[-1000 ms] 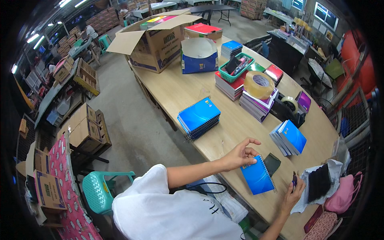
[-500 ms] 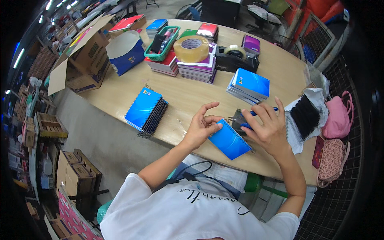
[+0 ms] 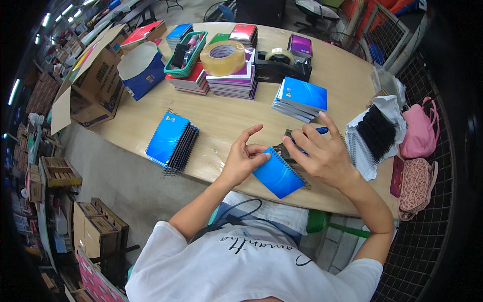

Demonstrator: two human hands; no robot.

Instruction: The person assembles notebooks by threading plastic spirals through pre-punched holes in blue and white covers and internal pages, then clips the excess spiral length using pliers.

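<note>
**Wooden table, blue notebook in both hands**

Head view: a warehouse-type room w/ cardboard boxes along the floor at left, and a long light wooden table [image 3: 221, 121] running across the frame. The person sits at its near edge. The left hand [image 3: 244, 161] rests against the left edge of a small blue spiral notebook [image 3: 278, 173] – thumb and lower fingers touching the cover, index and middle fingers lifted and spread. The right hand [image 3: 322, 153] sits over the notebook's upper right corner, fingers curled onto it, holding a blue pen [image 3: 312, 133]. The notebook lies tilted at the table's near edge, just in front of the person. To the left – a stack of blue notebooks [image 3: 171, 141]. Farther back: another blue stack [image 3: 301, 98], a big tape roll [image 3: 222, 57], a green basket [image 3: 185, 54]. At right, a pile of black spiral coils [image 3: 376, 132] and a pink bag [image 3: 418, 126].
</note>
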